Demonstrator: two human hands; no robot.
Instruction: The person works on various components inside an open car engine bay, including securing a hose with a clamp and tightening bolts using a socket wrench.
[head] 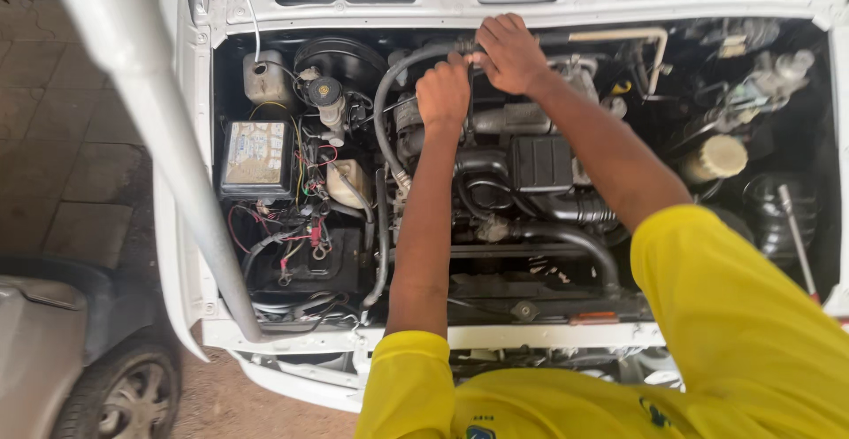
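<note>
1. Sleeves (pixel 707 333) of yellow cloth lie nearest, below both hands.
2. Black air duct (pixel 566 236) runs below the right hand.
3. Left hand (pixel 443 94) closes in a fist on the black hose (pixel 382 107).
4. Right hand (pixel 508 53), just beyond, curls its fingers over the hose's far end.

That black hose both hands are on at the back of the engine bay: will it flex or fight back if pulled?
The black hose sweeps in a long curve, so it probably bends yet springs back. Its lower end looks attached, so it likely won't lift free. The left hand and right hand close around it.
</note>
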